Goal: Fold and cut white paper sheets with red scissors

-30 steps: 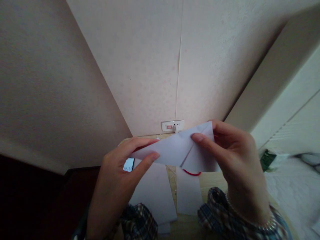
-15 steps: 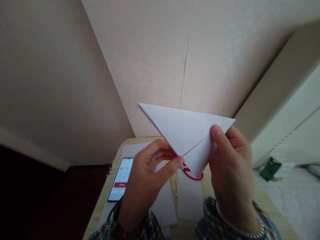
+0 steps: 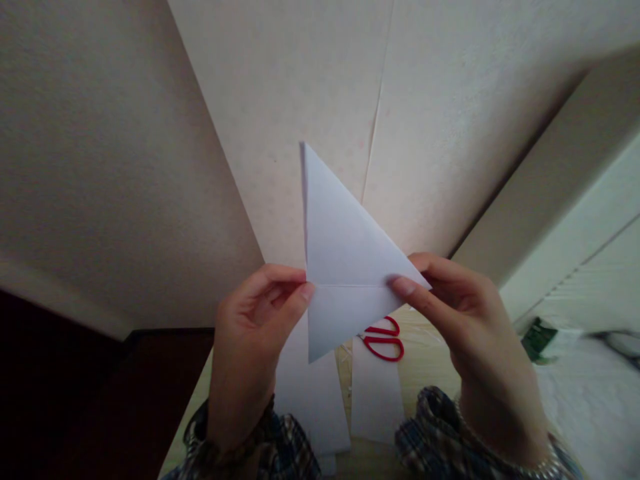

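A white sheet of paper (image 3: 345, 240), folded into a triangle, is held up above the table between both hands. A horizontal crease crosses it, and one corner points up while another hangs down. My left hand (image 3: 260, 327) pinches its left edge between thumb and forefinger, level with the crease. At the right corner, my right hand (image 3: 460, 320) grips it with the thumb in front and the fingers behind. Below the paper lies a pair of scissors with red handles (image 3: 384, 348); their blades are mostly hidden.
White paper sheets (image 3: 313, 400) and a paper strip (image 3: 376, 407) lie on the light wooden table (image 3: 430, 373). The wall (image 3: 300, 87) rises close behind. To the right, a green box (image 3: 539, 339) stands on a white surface.
The folded paper has turned clockwise, its left tip swinging up and its lower flap now flat along the crease. My hands have moved apart. The scissors show more; the phone is now hidden.
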A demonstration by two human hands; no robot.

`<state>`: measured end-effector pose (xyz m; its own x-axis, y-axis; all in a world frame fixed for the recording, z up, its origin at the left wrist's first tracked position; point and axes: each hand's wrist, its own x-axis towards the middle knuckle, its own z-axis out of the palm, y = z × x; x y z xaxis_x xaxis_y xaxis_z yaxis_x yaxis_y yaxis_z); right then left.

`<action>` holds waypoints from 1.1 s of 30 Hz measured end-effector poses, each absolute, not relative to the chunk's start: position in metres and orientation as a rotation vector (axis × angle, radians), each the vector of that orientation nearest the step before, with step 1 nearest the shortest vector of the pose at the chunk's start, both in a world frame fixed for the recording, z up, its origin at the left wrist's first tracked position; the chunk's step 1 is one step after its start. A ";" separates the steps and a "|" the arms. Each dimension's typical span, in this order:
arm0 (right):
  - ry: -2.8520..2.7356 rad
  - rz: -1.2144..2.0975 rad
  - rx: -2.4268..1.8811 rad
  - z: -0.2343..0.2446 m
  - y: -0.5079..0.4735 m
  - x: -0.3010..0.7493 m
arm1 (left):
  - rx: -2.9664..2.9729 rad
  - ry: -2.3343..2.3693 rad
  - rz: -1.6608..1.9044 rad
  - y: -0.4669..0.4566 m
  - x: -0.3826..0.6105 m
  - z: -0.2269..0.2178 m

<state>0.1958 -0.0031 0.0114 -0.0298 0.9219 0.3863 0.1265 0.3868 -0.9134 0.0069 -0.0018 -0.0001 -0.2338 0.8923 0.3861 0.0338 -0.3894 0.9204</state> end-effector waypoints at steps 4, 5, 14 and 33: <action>-1.515 0.888 -1.056 0.013 -0.003 0.198 | 1.479 1.178 1.585 -0.004 0.008 0.001; -1.532 0.902 -1.064 0.012 -0.003 0.198 | 1.497 1.183 1.588 -0.005 0.008 0.002; -1.573 0.971 -1.052 0.006 0.004 0.200 | 1.576 1.253 1.718 -0.011 0.007 0.002; -1.532 0.902 -1.052 0.002 0.003 0.196 | 1.530 1.199 1.818 -0.012 0.011 0.008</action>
<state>0.1962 0.0030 0.0019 -0.0926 0.9412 0.3249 0.1728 0.3365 -0.9257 0.0112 -0.0115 0.0076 -0.2636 0.8040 0.5330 0.1734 -0.5041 0.8461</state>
